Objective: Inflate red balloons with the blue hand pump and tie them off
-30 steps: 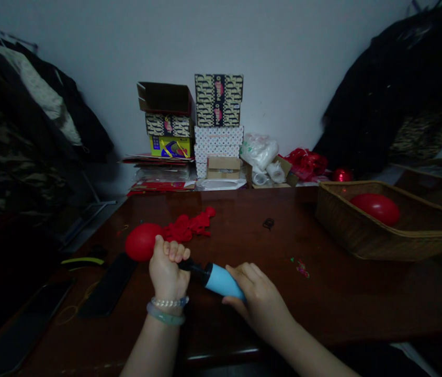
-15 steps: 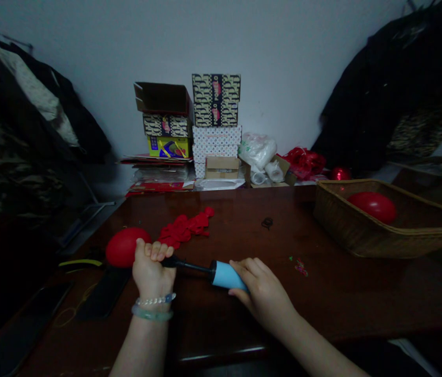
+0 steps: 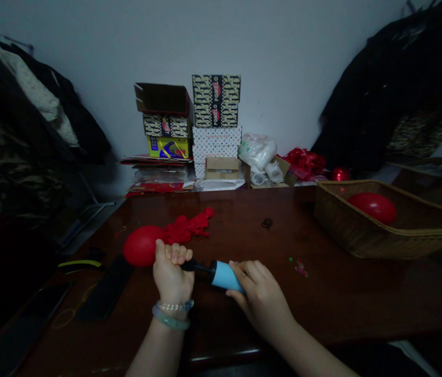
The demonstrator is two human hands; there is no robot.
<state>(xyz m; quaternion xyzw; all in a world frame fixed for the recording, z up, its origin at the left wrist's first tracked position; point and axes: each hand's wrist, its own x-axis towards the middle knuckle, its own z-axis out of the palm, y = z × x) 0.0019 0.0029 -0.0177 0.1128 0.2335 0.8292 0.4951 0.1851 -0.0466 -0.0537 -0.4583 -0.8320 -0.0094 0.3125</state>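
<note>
My right hand (image 3: 262, 293) is closed round the light blue barrel of a hand balloon pump (image 3: 225, 276). My left hand (image 3: 173, 267) wraps round the black end of the pump, and only a short stretch of the black rod shows between the hands. Against the left fingers sits a partly inflated red balloon (image 3: 142, 246); its neck is hidden in that hand. Just behind the balloon lies a pile of flat red balloons (image 3: 189, 226) on the dark wooden table (image 3: 240, 214).
A wicker basket (image 3: 362, 243) at the right holds another red balloon (image 3: 373, 207). Small coloured bands (image 3: 301, 268) and a dark coil (image 3: 267, 224) lie on the table. A black phone-like slab (image 3: 105, 293) is at left. Stacked boxes (image 3: 216, 104) stand along the wall.
My left hand has moved right with the balloon and the pump's black end, shortening the exposed rod. The balloon looks slightly larger. My right hand has barely moved.
</note>
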